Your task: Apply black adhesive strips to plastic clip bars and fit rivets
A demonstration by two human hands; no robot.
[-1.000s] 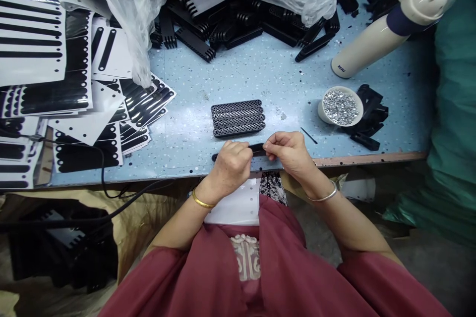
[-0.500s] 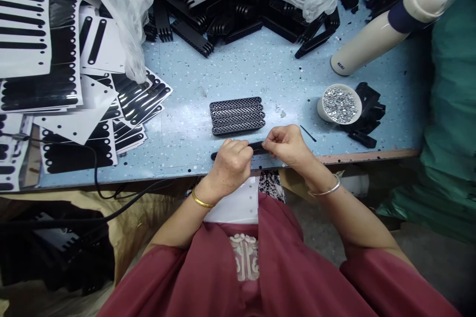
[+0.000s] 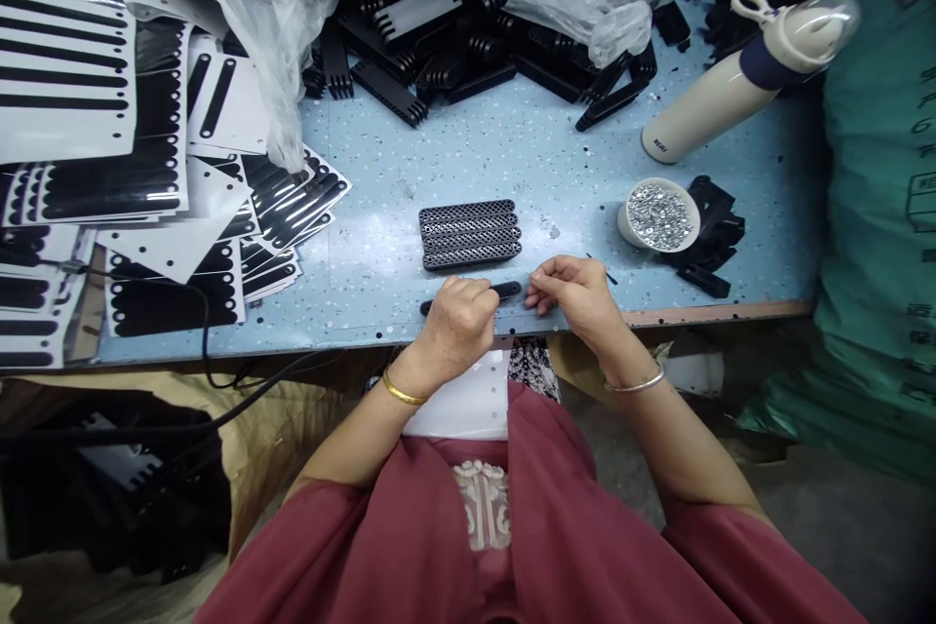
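A narrow black strip [image 3: 504, 292] lies along the front edge of the blue table [image 3: 512, 156]. My left hand [image 3: 459, 316] is curled over its left half, fingers closed on it. My right hand [image 3: 568, 292] sits just past the strip's right end with its fingertips pinched together; what they hold is too small to see. A small stack of grey perforated strips [image 3: 469, 234] lies just behind my hands.
A white cup of silver beads [image 3: 658, 214] stands at the right, beside black parts [image 3: 713, 234] and a lying white bottle [image 3: 738, 78]. Black-and-white die-cut sheets [image 3: 109, 146] fill the left. Black combs [image 3: 439, 29] and plastic bags [image 3: 249, 0] are at the back.
My right hand has drawn slightly away from the strip's right end, which now shows. My left hand has stayed on the strip.
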